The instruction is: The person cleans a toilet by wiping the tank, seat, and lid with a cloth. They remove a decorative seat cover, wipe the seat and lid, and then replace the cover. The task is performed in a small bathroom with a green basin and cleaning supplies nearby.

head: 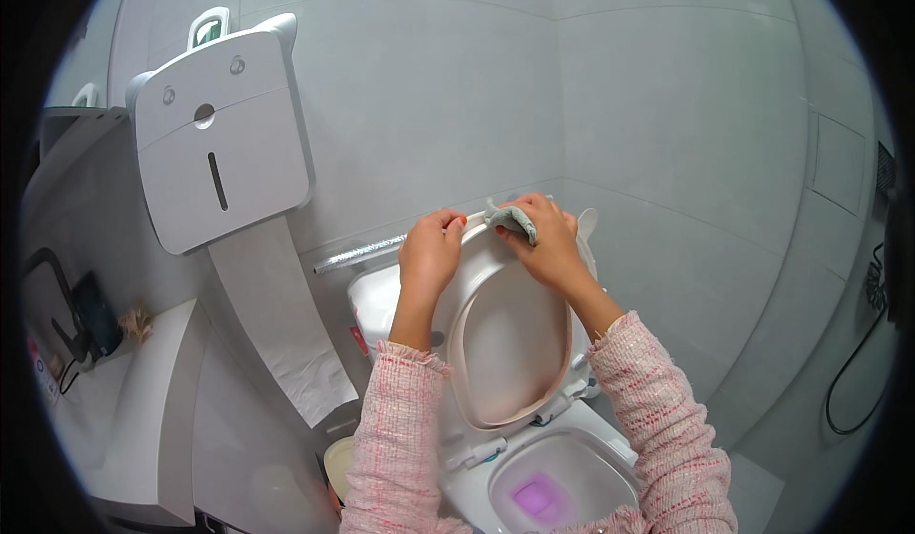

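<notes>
The toilet seat and the lid behind it stand raised against the cistern. My left hand is at the upper left edge of the raised part, fingers curled, thumb near the rim; whether it grips the edge cannot be told. My right hand holds a folded grey-green cloth at the top edge. Below, the toilet bowl is uncovered, with purple-tinted water in it.
A white paper dispenser hangs on the left wall, a long strip of paper trailing down. A foil-like tube lies behind the cistern. A washbasin cabinet with a dark faucet stands left, a pale bin beside the toilet.
</notes>
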The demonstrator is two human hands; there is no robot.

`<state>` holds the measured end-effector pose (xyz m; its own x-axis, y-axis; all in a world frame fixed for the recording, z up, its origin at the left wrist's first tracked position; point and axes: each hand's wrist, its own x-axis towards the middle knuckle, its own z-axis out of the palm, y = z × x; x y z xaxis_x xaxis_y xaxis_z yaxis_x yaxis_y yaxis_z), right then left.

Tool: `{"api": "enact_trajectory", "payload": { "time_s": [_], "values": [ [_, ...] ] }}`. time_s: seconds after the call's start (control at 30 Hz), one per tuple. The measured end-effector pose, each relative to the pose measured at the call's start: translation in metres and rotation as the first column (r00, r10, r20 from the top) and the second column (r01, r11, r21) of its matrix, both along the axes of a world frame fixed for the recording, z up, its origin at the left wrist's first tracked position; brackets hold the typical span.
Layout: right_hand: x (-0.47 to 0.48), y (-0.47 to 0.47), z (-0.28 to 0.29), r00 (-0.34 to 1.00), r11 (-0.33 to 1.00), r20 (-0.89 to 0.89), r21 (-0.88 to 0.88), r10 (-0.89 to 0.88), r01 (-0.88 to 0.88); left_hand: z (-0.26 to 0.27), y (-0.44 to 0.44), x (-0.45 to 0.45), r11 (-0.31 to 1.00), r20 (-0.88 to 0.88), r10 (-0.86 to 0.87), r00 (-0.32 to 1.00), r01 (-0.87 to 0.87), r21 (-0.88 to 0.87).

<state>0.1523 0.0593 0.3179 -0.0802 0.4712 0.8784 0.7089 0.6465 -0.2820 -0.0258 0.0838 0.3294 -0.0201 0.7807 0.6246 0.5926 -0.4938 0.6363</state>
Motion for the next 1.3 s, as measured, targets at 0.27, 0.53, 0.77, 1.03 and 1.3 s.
{"api": "enact_trajectory", "payload": {
  "time_s": [0.27,0.53,0.77,1.03,1.3],
  "values": [
    [-0.002,0.003,-0.003,0.999,0.995,0.032,0.103,-0.011,0.008,-0.006,0.021,-0.004,0.990,0.161,-0.114,0.980,0.126,-0.070],
    [-0.015,-0.005,0.010,0.978,0.997,0.208,0.071,0.001,-0.016,-0.008,0.022,-0.004,0.979,0.230,-0.183,0.956,0.200,-0.051],
    [-0.015,-0.010,0.026,0.980,0.994,0.191,-0.085,-0.050,0.067,-0.002,0.013,-0.004,0.972,0.247,-0.157,0.956,0.194,-0.133],
    [-0.008,-0.008,0.028,0.969,0.987,0.202,-0.047,-0.142,0.154,-0.008,0.019,-0.003,0.983,0.219,-0.134,0.966,0.158,-0.098],
    [-0.029,-0.009,0.032,0.973,0.991,0.189,0.024,-0.133,0.131,-0.012,0.026,-0.006,0.981,0.209,-0.172,0.963,0.187,-0.053]
  ]
}}
